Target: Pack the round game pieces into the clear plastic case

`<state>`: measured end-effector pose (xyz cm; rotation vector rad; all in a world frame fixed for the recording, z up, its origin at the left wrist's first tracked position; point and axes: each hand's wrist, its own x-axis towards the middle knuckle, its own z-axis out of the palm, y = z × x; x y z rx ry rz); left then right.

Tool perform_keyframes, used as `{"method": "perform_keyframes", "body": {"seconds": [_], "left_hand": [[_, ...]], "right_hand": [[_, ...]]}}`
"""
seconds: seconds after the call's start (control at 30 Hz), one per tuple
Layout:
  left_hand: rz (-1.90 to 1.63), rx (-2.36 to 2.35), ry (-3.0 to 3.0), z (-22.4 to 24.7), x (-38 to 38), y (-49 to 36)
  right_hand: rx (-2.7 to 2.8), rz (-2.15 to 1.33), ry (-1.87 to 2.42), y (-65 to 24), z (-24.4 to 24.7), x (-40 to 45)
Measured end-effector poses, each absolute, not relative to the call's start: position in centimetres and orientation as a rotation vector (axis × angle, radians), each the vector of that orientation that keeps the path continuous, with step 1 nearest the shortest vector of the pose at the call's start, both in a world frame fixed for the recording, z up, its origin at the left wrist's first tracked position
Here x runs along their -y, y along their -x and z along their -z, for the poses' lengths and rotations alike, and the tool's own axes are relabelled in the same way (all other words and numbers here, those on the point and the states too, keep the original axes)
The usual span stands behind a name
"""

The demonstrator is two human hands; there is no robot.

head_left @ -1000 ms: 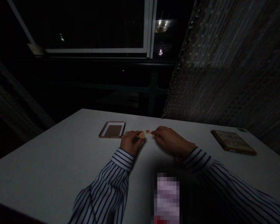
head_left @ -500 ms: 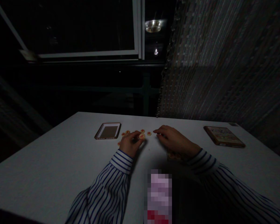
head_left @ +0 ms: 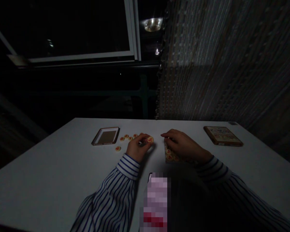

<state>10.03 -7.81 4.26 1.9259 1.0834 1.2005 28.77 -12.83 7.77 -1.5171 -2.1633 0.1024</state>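
While left hand (head_left: 136,149) pinches disc (head_left: 150,140) in fingers | right hand (head_left: 185,146) — fingers bent, hold unclear

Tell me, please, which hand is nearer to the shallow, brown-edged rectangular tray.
Left. The left hand is just right of the tray; the right hand is farther right, beyond the left one.

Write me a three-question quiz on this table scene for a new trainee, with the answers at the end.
1. Multiple choice: what colour is the mark on the round piece in the left hand? A) green B) red C) blue
2. True or false: the shallow open tray lies to the left of the loose pieces.
3. Fill in the blank: the flat box with the pictured cover lies on the ____ side of the white table.
Key: 1 B; 2 true; 3 right.
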Motion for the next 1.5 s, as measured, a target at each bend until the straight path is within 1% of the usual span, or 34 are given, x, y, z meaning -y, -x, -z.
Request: {"method": "perform_keyframes", "body": {"seconds": [0.3,0.5,0.7,0.9,1.13,1.5], "left_hand": [[-1.152,-0.996,-1.875,-4.2,7.9,-11.6],[-1.172,-0.912,-1.738,-3.9,8.3,-12.8],[-1.103,-0.877,-1.679,-3.2,8.7,-13.3],[-1.062,-0.861,-1.722,-2.6,8.8,-13.4],[-1.015,-0.8,-1.636,-1.8,8.9,-13.6],[-0.99,-0.829,-1.734,-2.0,9.5,-13.9]], "right_hand": [[2.113,-0.145,1.51,-29.8,-7.7,13.2],[2.119,-0.155,1.511,-29.8,-7.6,13.2],[2.13,-0.172,1.529,-29.9,-7.7,13.3],[2.134,-0.209,1.531,-29.8,-7.4,13.1],[2.107,-0.308,1.52,-29.7,-6.8,12.9],[2.107,-0.44,1.457,-30.0,-6.1,12.8]]}}
